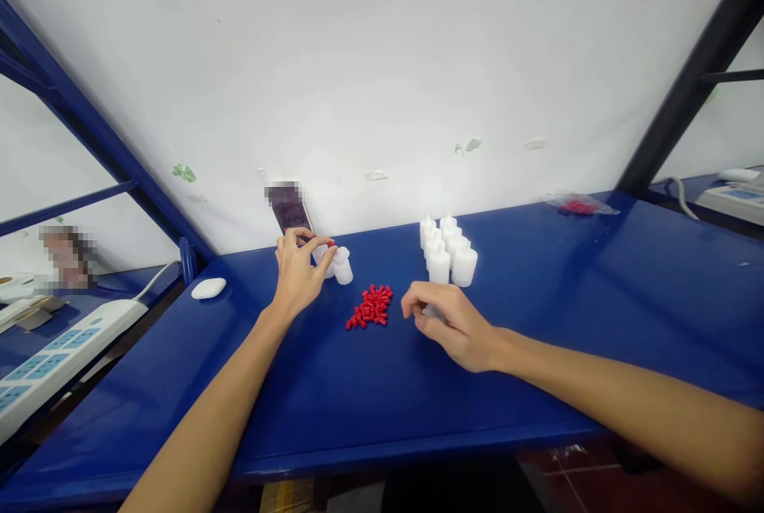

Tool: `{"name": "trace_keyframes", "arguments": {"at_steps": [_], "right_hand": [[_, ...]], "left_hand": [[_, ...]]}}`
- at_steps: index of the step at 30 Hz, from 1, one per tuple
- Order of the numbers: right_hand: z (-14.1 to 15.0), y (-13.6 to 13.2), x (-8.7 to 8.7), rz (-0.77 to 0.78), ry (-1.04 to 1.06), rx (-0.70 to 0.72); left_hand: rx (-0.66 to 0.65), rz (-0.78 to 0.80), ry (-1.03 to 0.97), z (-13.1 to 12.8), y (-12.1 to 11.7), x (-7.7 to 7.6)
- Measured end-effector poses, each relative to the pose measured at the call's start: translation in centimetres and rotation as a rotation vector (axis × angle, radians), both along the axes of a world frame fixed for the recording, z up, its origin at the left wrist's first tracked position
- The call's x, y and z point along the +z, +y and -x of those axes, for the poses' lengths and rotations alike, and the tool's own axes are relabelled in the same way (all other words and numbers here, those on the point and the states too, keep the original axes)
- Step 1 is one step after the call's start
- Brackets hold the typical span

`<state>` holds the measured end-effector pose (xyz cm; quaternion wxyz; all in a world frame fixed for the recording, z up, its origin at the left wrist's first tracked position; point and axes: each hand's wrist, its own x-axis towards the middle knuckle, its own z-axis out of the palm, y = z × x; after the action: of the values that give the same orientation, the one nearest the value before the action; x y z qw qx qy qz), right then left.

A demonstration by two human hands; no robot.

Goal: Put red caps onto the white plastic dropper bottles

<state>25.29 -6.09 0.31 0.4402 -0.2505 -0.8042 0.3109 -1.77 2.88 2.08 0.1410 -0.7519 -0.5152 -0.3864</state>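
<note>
My left hand [300, 270] is at two translucent white bottles [343, 268] standing left of the middle of the table. Its thumb and index finger close on a small red cap [331, 243] at the top of the bottles; whether the cap touches a bottle I cannot tell. A loose pile of small red caps [371, 307] lies between my hands. My right hand [454, 324] is right of the pile, low over the table, with its fingers curled. A bit of something pale shows under those fingers, mostly hidden.
Several white bottles [464, 265] stand in two rows behind my right hand. A phone [290, 207] leans on the wall behind my left hand. A white rounded object [208, 288] lies at left, a clear bag with red pieces [578, 205] at back right. Blue table [334, 402].
</note>
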Motion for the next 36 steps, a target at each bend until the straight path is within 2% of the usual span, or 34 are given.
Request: {"name": "trace_keyframes", "arguments": {"at_steps": [5, 8, 10, 12, 15, 18, 20, 25, 32, 36], "right_hand": [[-0.2, 0.0, 0.8, 0.011, 0.0, 0.002], [-0.9, 0.0, 1.9, 0.049, 0.051, 0.048], [-1.5, 0.1, 2.9, 0.013, 0.127, 0.046], [-2.4, 0.4, 3.8, -0.049, 0.229, -0.017], [-4.1, 1.4, 4.9, -0.137, 0.308, -0.201], [-5.8, 3.1, 5.4, -0.139, 0.254, -0.364], [-6.8, 4.4, 5.6, -0.12, 0.201, -0.407], [-8.1, 6.2, 5.3, -0.141, 0.127, -0.457], [-7.4, 6.1, 3.1, -0.094, 0.006, -0.476], [-7.5, 5.7, 2.7, -0.162, -0.069, -0.503]], "left_hand": [[0.01, -0.078, -0.007, -0.3, -0.6, 0.4], [-0.039, -0.167, -0.024, -0.4, -1.2, 0.7], [-0.084, -0.193, 0.004, -0.6, -1.8, 0.8], [-0.142, -0.189, 0.055, -0.9, -2.4, 0.8], [-0.28, -0.165, 0.14, -1.8, -3.2, 0.6], [-0.445, -0.115, 0.185, -2.7, -3.8, 0.2], [-0.518, -0.058, 0.179, -3.1, -4.1, -0.1], [-0.558, 0.074, 0.194, -3.4, -4.3, -0.5], [-0.517, 0.188, 0.215, -3.1, -4.1, -0.3], [-0.466, 0.272, 0.223, -2.7, -3.9, -0.3]]}}
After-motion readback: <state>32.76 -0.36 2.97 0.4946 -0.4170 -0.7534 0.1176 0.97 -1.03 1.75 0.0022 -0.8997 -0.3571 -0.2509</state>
